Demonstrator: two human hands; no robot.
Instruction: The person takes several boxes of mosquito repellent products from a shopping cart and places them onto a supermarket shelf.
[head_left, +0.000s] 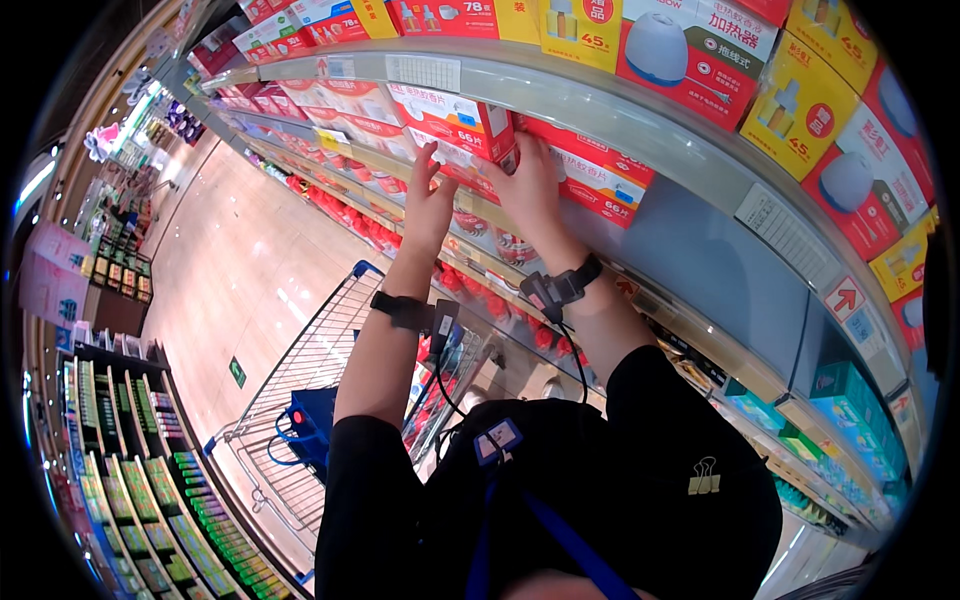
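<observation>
Stacked red and white cartons of mosquito-repellent mats (442, 116) stand on a store shelf in front of me. My left hand (433, 187) is raised at the front of this stack, fingers apart and slightly bent; whether its fingertips touch a carton is unclear. My right hand (523, 169) reaches in at the stack's right side, thumb towards the front and fingers behind the carton edge; its grip is partly hidden. More red and white cartons (600, 184) lie just right of my right hand. Both wrists wear black straps with small cabled devices.
Above runs a shelf edge (570, 94) with price labels, holding red heater boxes (686, 56) and yellow boxes (799, 109). A wire shopping cart (289, 450) with a blue bag (311, 427) stands at my left. Lower shelves hold red-lidded goods and teal packs (855, 416). Stocked shelving (142, 480) is at lower left.
</observation>
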